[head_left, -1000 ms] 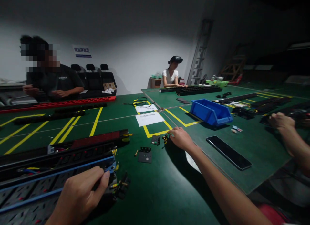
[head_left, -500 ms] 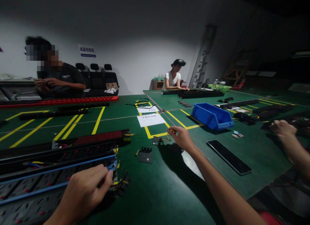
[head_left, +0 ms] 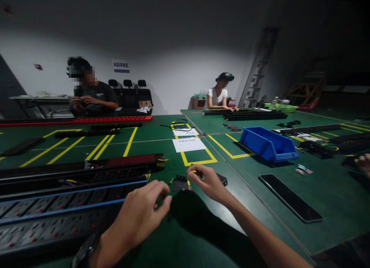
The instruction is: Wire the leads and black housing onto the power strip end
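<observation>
My right hand (head_left: 208, 181) pinches a short yellow wire (head_left: 189, 182) that hangs from the fingertips, its lower end too small to make out. Just behind that wire, a small black bracket (head_left: 179, 185) lies on the green table, with a small brass-coloured piece (head_left: 171, 181) by its left edge. Another black part (head_left: 222, 179) shows partly behind my right hand. My left hand (head_left: 141, 212) is curled, thumb and forefinger close together; what they hold, if anything, is hidden. It hovers by the ends of long black socket strips (head_left: 58, 208) with blue edges.
A blue bin (head_left: 267, 144) and a phone (head_left: 290, 197) are to the right. White paper labels (head_left: 189, 144) and yellow tape lines mark the table. Two people (head_left: 96, 98) (head_left: 217, 96) sit across it. Another person's hand (head_left: 363, 163) shows at the right edge.
My right hand has come nearer with the yellow wire, toward my left hand. My left hand has moved right, away from the strip ends. The view has turned slightly left.
</observation>
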The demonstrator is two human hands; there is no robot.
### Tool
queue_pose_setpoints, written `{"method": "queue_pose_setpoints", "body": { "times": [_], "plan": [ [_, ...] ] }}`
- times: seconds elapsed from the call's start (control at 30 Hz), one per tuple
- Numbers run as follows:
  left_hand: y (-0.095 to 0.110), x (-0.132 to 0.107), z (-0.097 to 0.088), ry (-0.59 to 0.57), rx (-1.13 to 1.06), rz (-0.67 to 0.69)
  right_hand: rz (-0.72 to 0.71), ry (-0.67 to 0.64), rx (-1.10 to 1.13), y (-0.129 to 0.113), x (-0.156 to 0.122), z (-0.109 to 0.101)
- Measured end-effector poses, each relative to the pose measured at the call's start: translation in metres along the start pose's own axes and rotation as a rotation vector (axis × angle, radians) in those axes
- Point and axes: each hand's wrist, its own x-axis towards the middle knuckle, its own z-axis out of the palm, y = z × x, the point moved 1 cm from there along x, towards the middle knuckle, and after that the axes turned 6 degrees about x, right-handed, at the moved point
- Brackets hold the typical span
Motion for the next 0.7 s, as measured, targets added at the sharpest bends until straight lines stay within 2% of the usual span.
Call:
{"method": "queue_pose_setpoints", "body": {
  "times": [0.13, 0.27, 0.37, 0.53, 0.6, 0.7],
  "plan": [
    [0.023, 0.009, 0.011, -0.133, -0.056, -0.055, -0.06, -0.093, 0.028, -0.012, -0.013, 0.025],
    [0.024, 0.008, 0.012, -0.17, -0.125, -0.083, -0.055, -0.126, 0.072, -0.011, -0.021, 0.038],
    [0.019, 0.004, 0.003, -0.176, -0.201, -0.1, -0.026, -0.104, 0.106, -0.009, -0.022, 0.041],
    [0.007, 0.006, -0.013, -0.14, -0.162, -0.008, 0.038, -0.152, 0.152, -0.01, -0.023, 0.042],
    [-0.003, 0.012, -0.02, -0.107, -0.198, -0.014, 0.065, -0.172, 0.165, -0.008, -0.022, 0.043],
    [-0.025, 0.022, -0.029, -0.018, -0.185, -0.073, 0.105, -0.127, 0.186, 0.0, -0.021, 0.043]
  ]
}}
